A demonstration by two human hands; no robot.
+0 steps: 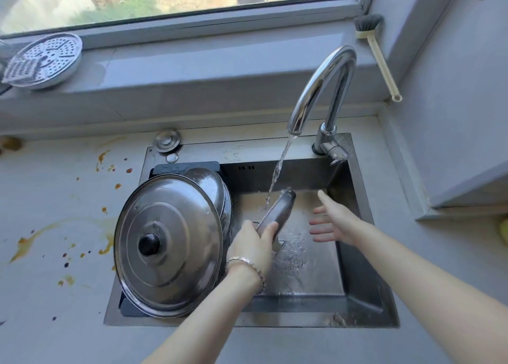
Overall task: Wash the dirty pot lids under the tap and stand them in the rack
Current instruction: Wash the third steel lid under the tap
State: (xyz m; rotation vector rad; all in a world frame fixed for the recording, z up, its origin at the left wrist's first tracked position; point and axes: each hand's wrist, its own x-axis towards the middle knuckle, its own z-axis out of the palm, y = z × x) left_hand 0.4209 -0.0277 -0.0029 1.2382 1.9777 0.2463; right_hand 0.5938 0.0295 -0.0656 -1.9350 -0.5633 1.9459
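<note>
Sink [360, 306]: rack [187, 168] at left holds steel lids [167, 242]. Left hand [251, 249], grip clenched on edge-on pot lid [277, 212], pointing far-right under tap [321, 89]; right hand [334, 222] released.

The left hand [254, 247] was closed in a grip, wrist braceleted, forearm reaching forward. The right hand [334, 221] hung open, fingers spread, palm facing left

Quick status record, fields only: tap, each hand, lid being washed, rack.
tap: tap running, stream landing on the held lid
left hand: left hand shut on the lid, held edge-on over the sink
right hand: right hand open, fingers spread, beside the lid, not touching
rack: rack at the sink's left holds a large lid with a black knob and more lids behind
</note>
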